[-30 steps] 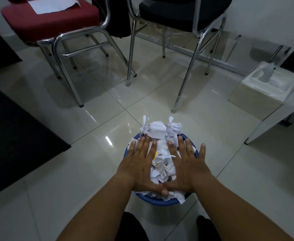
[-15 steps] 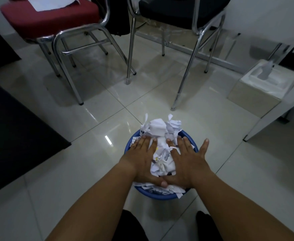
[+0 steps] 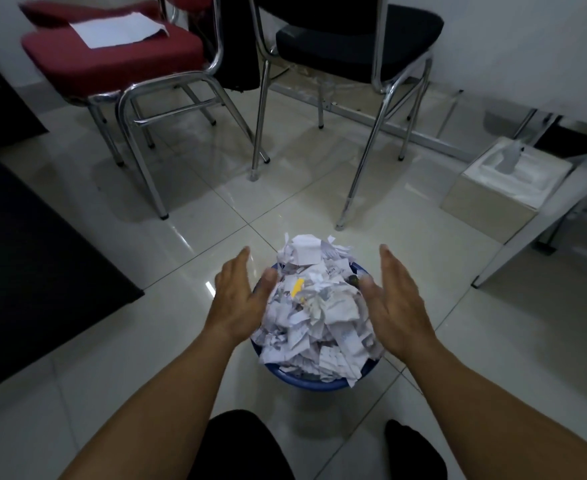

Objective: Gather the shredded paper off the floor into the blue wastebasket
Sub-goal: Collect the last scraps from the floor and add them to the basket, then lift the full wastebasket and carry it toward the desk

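Note:
The blue wastebasket (image 3: 307,382) stands on the tiled floor just in front of my knees, heaped above its rim with white shredded paper (image 3: 314,306). A yellow scrap shows near the top of the heap. My left hand (image 3: 238,294) hovers at the heap's left side, palm turned inward, fingers apart and empty. On the right side of the heap my right hand (image 3: 397,294) mirrors it, palm inward and holding nothing. Neither palm presses on the paper. I see no loose shreds on the floor around the basket.
A red chair (image 3: 119,60) with a white sheet on its seat stands at the back left, a black chair (image 3: 354,39) behind the basket. A tissue box (image 3: 503,188) sits at the right beside a white table leg. A dark mat (image 3: 32,265) covers the floor on the left.
Both hands lay flat on the paper heap, pressing it down. They have lifted off and spread apart to either side of the basket.

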